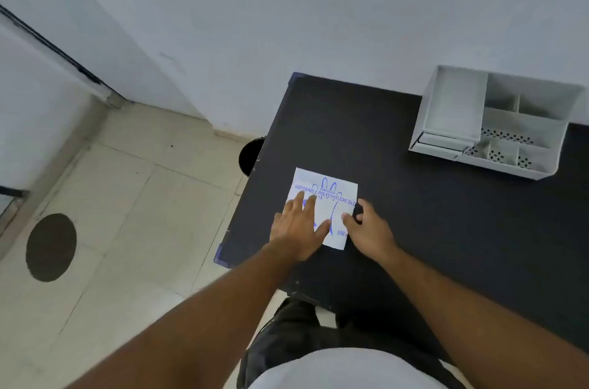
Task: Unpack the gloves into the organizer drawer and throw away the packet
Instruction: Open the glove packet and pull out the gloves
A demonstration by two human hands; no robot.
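Note:
A flat white packet of disposable gloves [331,194] with blue print lies on the black table [414,213] near its left edge. My left hand [299,229] rests flat on the packet's left half, fingers spread. My right hand [366,229] pinches the packet's right edge between thumb and fingers. The grey organizer [497,124] stands at the table's back right; its top compartments are open and its small drawer [439,141] at the lower left looks closed.
A dark round bin [251,156] stands on the tiled floor beside the table's left edge, partly hidden by the table. A dark round cover [51,247] is set in the floor at left. A white wall rises behind the table.

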